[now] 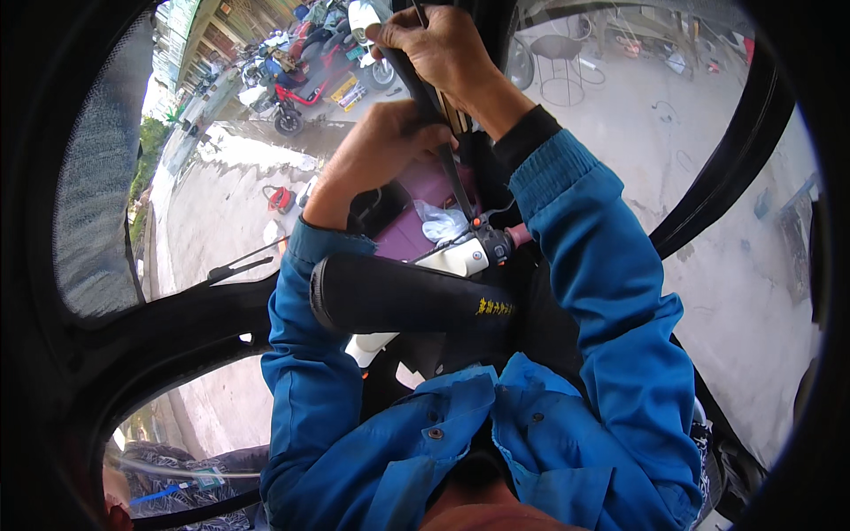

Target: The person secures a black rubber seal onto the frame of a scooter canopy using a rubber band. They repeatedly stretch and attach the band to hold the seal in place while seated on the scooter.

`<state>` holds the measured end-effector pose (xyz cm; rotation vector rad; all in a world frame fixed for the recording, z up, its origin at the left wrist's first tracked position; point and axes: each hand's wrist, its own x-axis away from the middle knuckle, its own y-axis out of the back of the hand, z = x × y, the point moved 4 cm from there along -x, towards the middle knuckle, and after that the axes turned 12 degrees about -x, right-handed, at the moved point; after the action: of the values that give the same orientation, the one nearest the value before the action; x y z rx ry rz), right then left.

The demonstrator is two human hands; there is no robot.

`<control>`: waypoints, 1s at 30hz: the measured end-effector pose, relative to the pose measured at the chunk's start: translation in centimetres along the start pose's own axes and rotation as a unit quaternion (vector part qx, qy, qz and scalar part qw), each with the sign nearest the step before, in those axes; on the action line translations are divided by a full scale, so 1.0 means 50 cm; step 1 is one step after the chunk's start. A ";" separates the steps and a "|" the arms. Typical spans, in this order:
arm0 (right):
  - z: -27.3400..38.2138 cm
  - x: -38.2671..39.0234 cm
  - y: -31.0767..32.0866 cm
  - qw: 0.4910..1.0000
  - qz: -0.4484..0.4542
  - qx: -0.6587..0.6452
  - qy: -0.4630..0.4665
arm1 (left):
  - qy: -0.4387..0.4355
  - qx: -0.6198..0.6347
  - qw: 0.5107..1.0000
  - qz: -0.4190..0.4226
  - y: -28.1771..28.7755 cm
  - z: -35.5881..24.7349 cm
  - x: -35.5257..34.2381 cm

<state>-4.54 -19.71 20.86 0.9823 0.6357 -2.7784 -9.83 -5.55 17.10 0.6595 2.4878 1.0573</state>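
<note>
Right hand (443,53): uppermost; thumb and fingers closed on the upper part of the dark strip (412,81).
Left hand (376,152): lower on the same strip, thumb across it, fingers curled; exact finger contact partly hidden.
Strip: slanting through both hands, above the handlebar, at top centre of the view.
Plastic bag (440,221): pale, crumpled, resting against the purple panel (403,232) below the left hand; contents cannot be told.
Handlebar (456,258): white cover, dark switch housing, pink grip (520,234) on the person's right.
Padded black piece (398,292): rounded end, yellow marks, lying crosswise between the forearms; whether hollow, cannot tell.
Red object (280,199): on the pavement beyond the left forearm; perhaps a bag, inside unseen.
Yellow box-like item (348,93): near the parked scooters; contents not visible.
Wire stand (562,66): open-sided, on the pavement at right.
</note>
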 end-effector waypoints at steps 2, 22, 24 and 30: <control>0.009 -0.003 0.031 0.996 -0.038 0.078 0.018 | -0.044 0.049 0.998 -0.019 0.023 -0.006 -0.003; 0.019 0.281 0.036 0.987 0.157 -0.025 0.020 | -0.146 0.315 0.921 -0.179 0.174 -0.049 0.040; 0.044 0.271 0.018 0.984 0.177 -0.013 0.029 | -0.109 0.225 0.948 -0.199 0.163 -0.002 0.060; 0.046 0.297 0.000 0.976 0.195 0.020 -0.090 | 0.067 0.090 0.984 0.138 -0.006 0.112 0.160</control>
<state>-17.44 -20.41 13.17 0.7518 0.3216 -2.4984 -13.79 1.83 12.09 1.0441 2.6870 1.0067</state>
